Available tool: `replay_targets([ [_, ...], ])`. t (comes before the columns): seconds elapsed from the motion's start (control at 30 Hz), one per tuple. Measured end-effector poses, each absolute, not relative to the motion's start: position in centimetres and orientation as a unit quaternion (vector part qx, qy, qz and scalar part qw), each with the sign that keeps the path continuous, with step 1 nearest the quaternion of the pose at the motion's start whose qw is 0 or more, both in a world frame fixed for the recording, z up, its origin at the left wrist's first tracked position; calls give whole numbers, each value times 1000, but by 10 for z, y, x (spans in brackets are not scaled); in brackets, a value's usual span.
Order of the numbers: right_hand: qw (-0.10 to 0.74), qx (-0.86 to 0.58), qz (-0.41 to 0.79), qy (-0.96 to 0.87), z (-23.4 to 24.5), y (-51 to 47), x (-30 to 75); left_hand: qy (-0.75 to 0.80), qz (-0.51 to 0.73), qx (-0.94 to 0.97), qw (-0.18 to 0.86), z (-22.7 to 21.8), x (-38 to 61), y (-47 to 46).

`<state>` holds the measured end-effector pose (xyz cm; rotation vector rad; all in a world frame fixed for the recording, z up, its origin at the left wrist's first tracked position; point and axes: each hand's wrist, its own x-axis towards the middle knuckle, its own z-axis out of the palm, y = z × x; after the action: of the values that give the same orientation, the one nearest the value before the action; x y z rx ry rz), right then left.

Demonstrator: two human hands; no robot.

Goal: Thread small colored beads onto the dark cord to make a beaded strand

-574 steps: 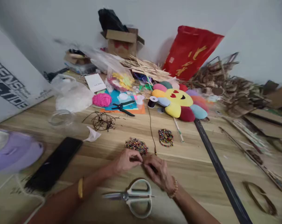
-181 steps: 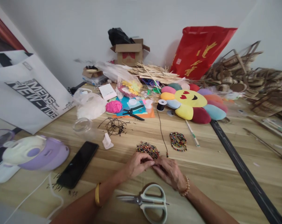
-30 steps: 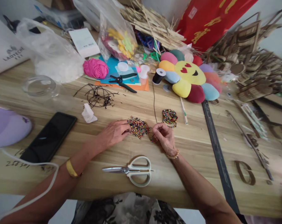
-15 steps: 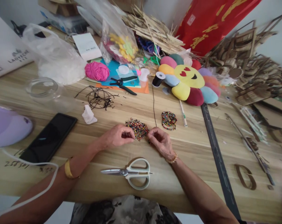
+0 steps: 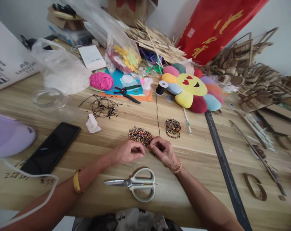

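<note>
A heap of small multicoloured beads (image 5: 140,135) lies on the wooden table (image 5: 106,134). Just in front of it, my left hand (image 5: 131,150) has thumb and forefinger pinched together; anything between them is too small to make out. Close by on the right, my right hand (image 5: 164,150) pinches a black cord (image 5: 157,112) that runs back to a black spool (image 5: 161,88). The fingertips of both hands nearly meet, and the cord's end is hidden by my right fingers. Scissors (image 5: 138,183) with pale handles lie nearer to me. Strung bead loops (image 5: 173,128) rest to the right.
Left of the beads are a crumpled tissue (image 5: 92,123), a dark phone (image 5: 52,148) and cut black cords (image 5: 103,106). Pliers (image 5: 127,93) and pink yarn (image 5: 101,81) lie farther back. A flower cushion (image 5: 192,85) and a long dark strip (image 5: 224,166) are on the right.
My left hand has shifted slightly right, bringing its fingertips closer to my right hand. The whole scene sits a little lower as the head view tilts. My right hand keeps its pinch on the cord.
</note>
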<state>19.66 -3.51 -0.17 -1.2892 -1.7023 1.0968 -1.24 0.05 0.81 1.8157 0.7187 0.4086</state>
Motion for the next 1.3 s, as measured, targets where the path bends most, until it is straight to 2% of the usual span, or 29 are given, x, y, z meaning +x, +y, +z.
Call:
replay_targets([
  [0.2, 356, -495, 379, -696, -3, -37, 195, 306, 186, 738, 572, 7, -13, 3],
  [0.4, 387, -464, 291, -742, 1, -44, 187, 319, 184, 702, 610, -1, -14, 4],
  [0.63, 379, -415, 236, -793, -1, -48, 185, 317, 195, 619, 692, -6, -14, 5],
  [1.3, 374, -373, 237, -816, -3, -45, 185, 344, 211, 586, 703, -6, -13, 6],
])
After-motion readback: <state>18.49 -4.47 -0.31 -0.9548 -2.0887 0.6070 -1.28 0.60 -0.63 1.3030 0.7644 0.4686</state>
